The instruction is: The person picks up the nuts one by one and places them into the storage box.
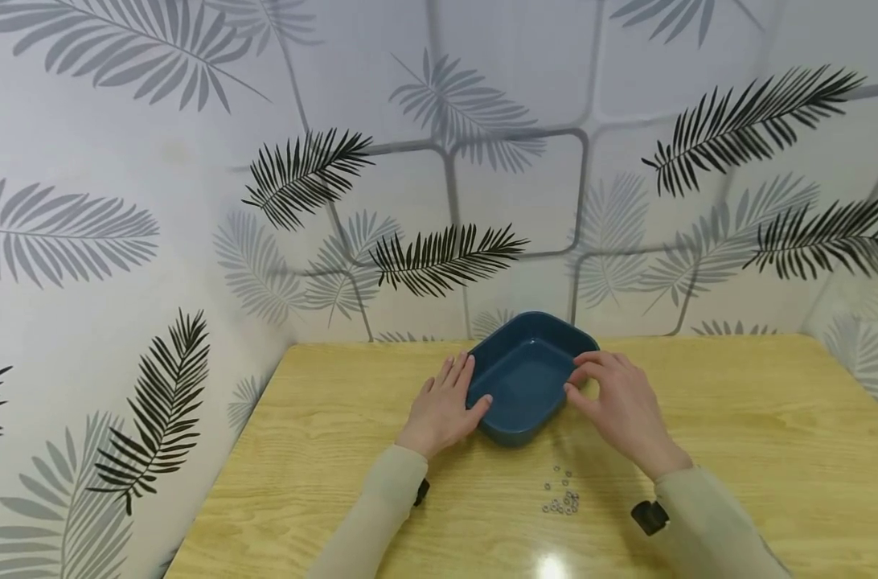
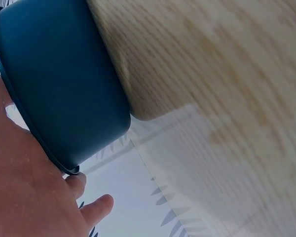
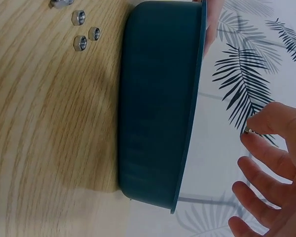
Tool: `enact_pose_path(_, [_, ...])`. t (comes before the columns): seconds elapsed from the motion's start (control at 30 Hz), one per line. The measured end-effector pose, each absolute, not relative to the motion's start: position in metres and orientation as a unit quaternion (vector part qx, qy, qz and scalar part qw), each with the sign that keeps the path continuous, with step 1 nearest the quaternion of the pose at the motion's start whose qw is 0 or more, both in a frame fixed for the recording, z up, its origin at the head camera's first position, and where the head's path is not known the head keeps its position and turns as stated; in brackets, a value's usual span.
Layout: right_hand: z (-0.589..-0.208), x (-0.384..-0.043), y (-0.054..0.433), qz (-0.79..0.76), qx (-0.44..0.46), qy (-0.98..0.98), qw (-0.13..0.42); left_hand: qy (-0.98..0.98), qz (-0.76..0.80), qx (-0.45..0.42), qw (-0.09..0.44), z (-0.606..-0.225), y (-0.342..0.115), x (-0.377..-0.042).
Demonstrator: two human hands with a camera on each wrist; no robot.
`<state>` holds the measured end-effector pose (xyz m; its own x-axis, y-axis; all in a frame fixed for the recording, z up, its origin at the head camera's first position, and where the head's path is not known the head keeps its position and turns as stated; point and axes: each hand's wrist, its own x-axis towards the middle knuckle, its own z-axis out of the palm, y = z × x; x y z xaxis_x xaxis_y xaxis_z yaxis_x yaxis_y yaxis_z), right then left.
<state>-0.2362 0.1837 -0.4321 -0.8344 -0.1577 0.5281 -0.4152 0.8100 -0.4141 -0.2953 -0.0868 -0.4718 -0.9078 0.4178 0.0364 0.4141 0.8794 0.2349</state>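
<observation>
A dark blue plastic tub (image 1: pixel 522 386) stands on the wooden table. My left hand (image 1: pixel 445 406) rests at its left rim, fingers extended and thumb reaching over the near side; in the left wrist view the hand (image 2: pixel 32 182) lies along the tub's rim. Over the tub's right edge, my right hand (image 1: pixel 620 402) pinches a small metal nut (image 3: pixel 247 130) between thumb and index finger, with the other fingers loosely bent. Several similar hex nuts (image 3: pixel 80 43) lie on the tabletop in front of the tub.
The wooden table (image 1: pixel 757 450) ends at the back against a wall (image 1: pixel 511 201) with a leaf pattern. A dark wrist device (image 1: pixel 650 517) sits at the right sleeve. Light glares off the table near its front.
</observation>
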Motion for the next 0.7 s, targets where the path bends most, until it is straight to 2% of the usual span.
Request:
enact_pose_path(0.2, [-0.435, -0.246, 0.185, 0.264, 0.156, -0.919, 0.247, 0.97, 0.115, 0.214, 0.012, -0.468, -0.086, -0.295])
enact_pose_path(0.7, [-0.44, -0.261, 0.179, 0.272, 0.132, -0.928, 0.218, 0.97, 0.116, 0.215, 0.019, -0.467, -0.087, -0.293])
